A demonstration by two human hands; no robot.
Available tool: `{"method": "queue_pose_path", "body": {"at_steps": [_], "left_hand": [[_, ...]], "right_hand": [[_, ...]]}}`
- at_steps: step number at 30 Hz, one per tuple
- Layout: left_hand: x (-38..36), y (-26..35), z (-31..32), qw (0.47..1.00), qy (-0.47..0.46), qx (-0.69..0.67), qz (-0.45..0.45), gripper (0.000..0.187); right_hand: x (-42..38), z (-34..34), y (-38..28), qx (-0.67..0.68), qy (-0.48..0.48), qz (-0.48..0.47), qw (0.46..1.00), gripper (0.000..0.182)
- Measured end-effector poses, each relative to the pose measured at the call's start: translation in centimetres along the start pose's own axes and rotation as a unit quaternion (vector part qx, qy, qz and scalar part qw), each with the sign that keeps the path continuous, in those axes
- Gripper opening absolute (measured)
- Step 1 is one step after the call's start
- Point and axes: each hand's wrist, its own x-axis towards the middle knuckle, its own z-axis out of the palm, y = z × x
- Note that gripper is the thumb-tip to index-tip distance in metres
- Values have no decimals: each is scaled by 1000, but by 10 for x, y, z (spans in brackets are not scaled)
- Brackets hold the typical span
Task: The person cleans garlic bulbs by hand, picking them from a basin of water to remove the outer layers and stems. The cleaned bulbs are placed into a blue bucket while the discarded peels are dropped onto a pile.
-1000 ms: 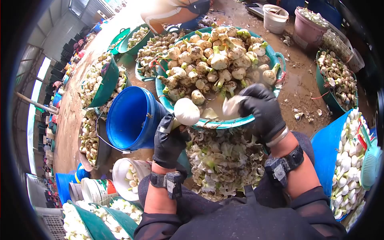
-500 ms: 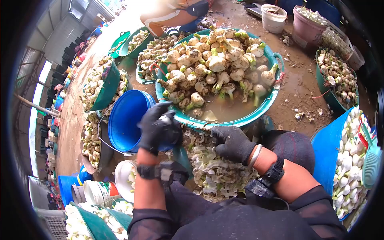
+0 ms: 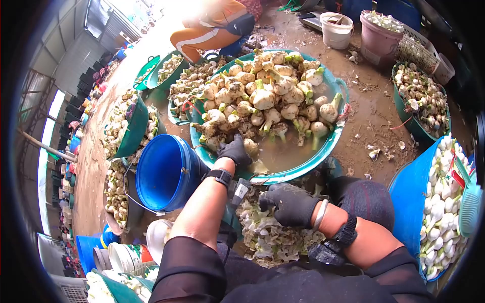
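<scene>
My left hand [image 3: 235,153], in a dark glove, reaches over the near rim of a wide green tub [image 3: 298,174]. Its fingers are apart against soil-stained garlic bulbs [image 3: 263,98] with cut green stems, heaped in muddy water. No bulb shows in its grip, though part of the palm is hidden. My right hand [image 3: 290,204], gloved too, is curled closed just outside the tub, above a pile of pale peelings [image 3: 273,235]. Whatever it may hold is hidden by the fingers.
A blue bucket [image 3: 161,171] stands left of the tub. At the right, a blue container [image 3: 411,187] holds white peeled bulbs [image 3: 439,217] beside a green basket [image 3: 470,209]. More tubs of bulbs line both sides. A person in orange trousers [image 3: 202,40] crouches beyond the tub.
My left hand has moved from beside the blue bucket forward and right onto the bulbs; the pale thing at its fingers no longer shows. My right hand stays closed, slightly lower.
</scene>
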Motion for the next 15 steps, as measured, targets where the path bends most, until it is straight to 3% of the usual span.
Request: {"method": "queue_pose_path", "body": {"at_steps": [3,4,5,6,7,8,9,11,14,15], "left_hand": [[0,2,2,999,20,26,16,87],[4,-1,1,999,-8,-25,19,75],[8,-10,2,999,-7,-24,20,75],[5,-17,-2,990,12,-123,62,66],[0,-21,-2,969,29,-221,103,57],[-7,-26,2,938,35,-329,98,48],[-22,-28,-7,909,14,-403,104,51],[-52,-37,-14,836,27,-516,185,54],[-122,-25,-28,761,13,-598,253,51],[-140,-21,-31,769,-4,-601,219,49]], "right_hand": [[1,-1,-8,-2,-41,36,998,15],[0,1,-10,-6,-26,42,999,17],[-1,3,-10,-8,-12,49,999,20],[0,3,-6,24,20,29,999,33],[-1,2,-4,26,20,30,999,33],[0,-3,-1,-21,62,61,996,45],[3,-9,-1,-67,102,92,988,57],[6,-17,8,20,210,21,977,75],[12,-14,7,130,206,-49,969,98],[16,-7,9,144,205,-75,965,101]]}}
